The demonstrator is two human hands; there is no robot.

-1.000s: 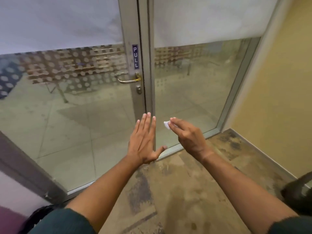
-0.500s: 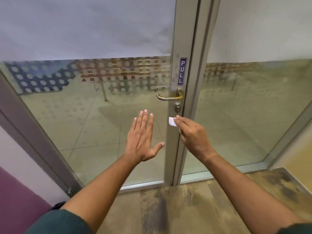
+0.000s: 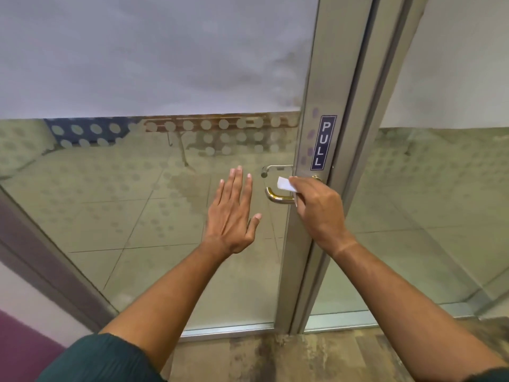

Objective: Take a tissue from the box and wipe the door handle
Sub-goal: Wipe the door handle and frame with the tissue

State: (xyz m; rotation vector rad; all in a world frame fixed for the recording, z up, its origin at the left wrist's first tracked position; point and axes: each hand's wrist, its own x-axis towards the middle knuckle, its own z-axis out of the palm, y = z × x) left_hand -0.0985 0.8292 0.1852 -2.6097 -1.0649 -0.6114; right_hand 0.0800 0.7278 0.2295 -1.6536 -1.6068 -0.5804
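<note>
A brass lever door handle (image 3: 276, 197) sticks out to the left from the metal stile of a glass door (image 3: 311, 244), just under a blue PULL label (image 3: 322, 142). My right hand (image 3: 319, 213) pinches a small folded white tissue (image 3: 286, 184) and holds it on the handle near the stile, covering the handle's right part. My left hand (image 3: 234, 213) hovers flat with fingers spread, just left of the handle and close to the glass, holding nothing. The tissue box is out of view.
The door's upper glass is frosted, with a dotted band at handle height. A second glass panel (image 3: 429, 216) stands to the right. A purple and white wall (image 3: 24, 321) closes the left side. Worn, stained floor (image 3: 289, 357) lies under me.
I have stepped closer to the door. My right hand has risen with the tissue from below the lock up onto the handle. My left hand stays flat and has risen alongside.
</note>
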